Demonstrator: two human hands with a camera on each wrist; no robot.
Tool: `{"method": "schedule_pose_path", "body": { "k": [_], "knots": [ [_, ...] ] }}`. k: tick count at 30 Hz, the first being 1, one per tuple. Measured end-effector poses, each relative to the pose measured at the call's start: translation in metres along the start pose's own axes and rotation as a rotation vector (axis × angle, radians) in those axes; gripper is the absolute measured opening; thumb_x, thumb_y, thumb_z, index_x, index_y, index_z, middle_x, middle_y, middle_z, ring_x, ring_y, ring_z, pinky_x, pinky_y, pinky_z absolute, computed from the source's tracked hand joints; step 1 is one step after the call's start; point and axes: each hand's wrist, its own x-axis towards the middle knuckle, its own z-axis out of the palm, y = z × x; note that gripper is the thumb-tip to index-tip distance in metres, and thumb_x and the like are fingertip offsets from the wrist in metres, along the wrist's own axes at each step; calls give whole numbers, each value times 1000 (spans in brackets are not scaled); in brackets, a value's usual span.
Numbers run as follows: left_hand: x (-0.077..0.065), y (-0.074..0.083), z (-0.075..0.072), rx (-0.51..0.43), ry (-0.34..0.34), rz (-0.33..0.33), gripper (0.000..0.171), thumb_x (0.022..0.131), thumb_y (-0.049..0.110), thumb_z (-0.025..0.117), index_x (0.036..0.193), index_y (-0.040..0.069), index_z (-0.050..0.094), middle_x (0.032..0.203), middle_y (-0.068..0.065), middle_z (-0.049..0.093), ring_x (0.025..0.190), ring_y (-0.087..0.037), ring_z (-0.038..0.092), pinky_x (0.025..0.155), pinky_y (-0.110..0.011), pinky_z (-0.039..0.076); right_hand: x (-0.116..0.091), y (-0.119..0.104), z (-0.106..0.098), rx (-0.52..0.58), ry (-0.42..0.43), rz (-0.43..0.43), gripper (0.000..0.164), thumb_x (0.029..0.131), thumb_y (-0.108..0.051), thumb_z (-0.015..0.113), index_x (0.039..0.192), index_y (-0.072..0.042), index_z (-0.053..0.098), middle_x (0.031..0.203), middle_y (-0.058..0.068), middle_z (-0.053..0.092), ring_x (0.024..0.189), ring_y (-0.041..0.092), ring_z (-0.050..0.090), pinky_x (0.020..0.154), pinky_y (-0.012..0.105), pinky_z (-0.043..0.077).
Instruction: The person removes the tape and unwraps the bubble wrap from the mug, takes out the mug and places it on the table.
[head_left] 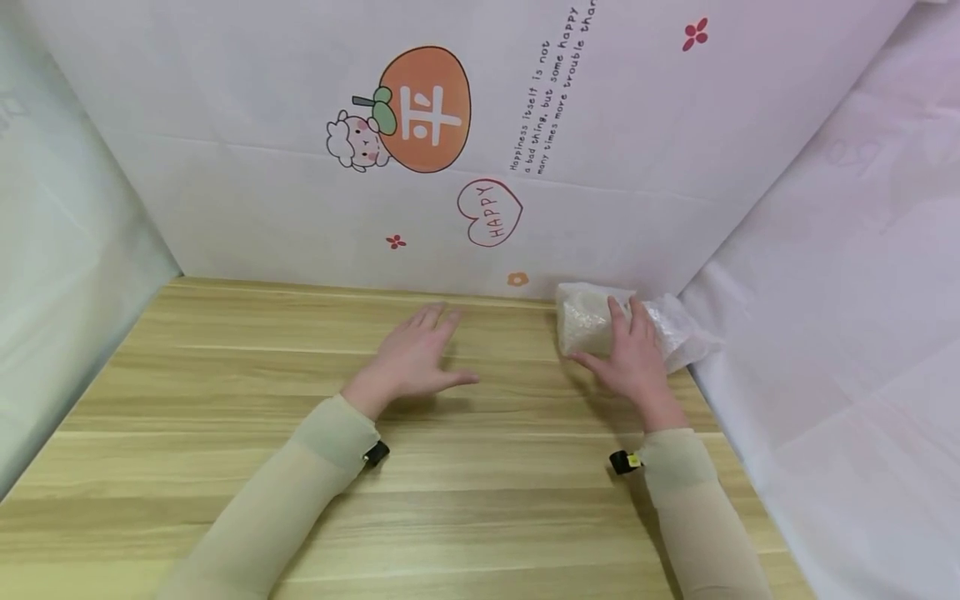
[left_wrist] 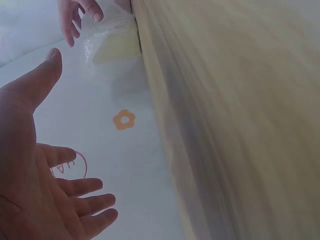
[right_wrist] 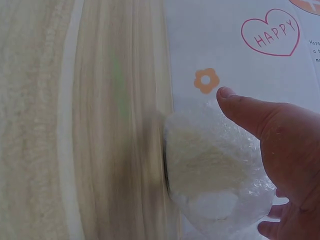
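Observation:
At the table's back right corner lies a clear bubble-wrap bundle (head_left: 588, 321) with something pale yellowish inside, its kind blurred by the wrapping. My right hand (head_left: 633, 354) is over the near side of the bundle, thumb and fingers spread apart. In the right wrist view, the thumb of the right hand (right_wrist: 290, 145) stands clear of the crinkled wrap (right_wrist: 210, 165); whether the other fingers touch it I cannot tell. My left hand (head_left: 412, 354) hovers above the table to the left, fingers extended and thumb out. Nothing is in the palm of the left hand (left_wrist: 45, 180).
The wood-grain table (head_left: 480, 517) ends at a white printed back panel (head_left: 262, 208). White cloth hangs along the right side (head_left: 847, 333) and the left side (head_left: 67, 250). Small black cameras sit at the left wrist (head_left: 377, 454) and the right wrist (head_left: 622, 462).

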Motion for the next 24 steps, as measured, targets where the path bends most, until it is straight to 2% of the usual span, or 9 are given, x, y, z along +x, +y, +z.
{"method": "schedule_pose_path", "body": {
  "k": [4, 8, 16, 19, 24],
  "knots": [
    [11, 7, 5, -23, -8, 1, 121, 92, 88, 64, 177, 11, 26, 180, -26, 25, 166, -45, 27, 134, -59, 26, 3, 3, 1, 12, -1, 9, 130, 88, -64, 89, 180, -13, 10, 182, 30, 2, 160, 66, 16, 123, 85, 21],
    [20, 12, 11, -22, -21, -5, 123, 92, 92, 59, 178, 12, 24, 181, -24, 23, 167, -44, 26, 134, -58, 26, 9, 4, 1, 19, -4, -1, 129, 89, -61, 90, 179, -10, 13, 180, 34, 9, 158, 66, 22, 122, 84, 26],
    [33, 20, 20, -99, -13, -25, 118, 93, 79, 73, 178, 13, 25, 181, -22, 27, 166, -43, 28, 134, -59, 26, 15, 8, 1, 24, -17, 2, 130, 88, -59, 92, 179, -10, 13, 177, 37, 18, 156, 66, 27, 124, 81, 27],
    [38, 21, 24, -116, -13, -28, 118, 93, 80, 71, 178, 13, 24, 180, -22, 29, 165, -43, 30, 134, -59, 27, 17, 11, 2, 31, -20, 7, 130, 87, -58, 93, 179, -11, 13, 177, 37, 17, 156, 65, 27, 124, 80, 26],
    [42, 21, 26, -160, -26, -48, 115, 96, 82, 65, 178, 11, 25, 179, -22, 30, 164, -45, 32, 129, -64, 35, 20, 13, 5, 41, -17, -6, 129, 87, -54, 94, 179, -12, 14, 177, 38, 16, 158, 65, 24, 126, 80, 24]
  ]
}}
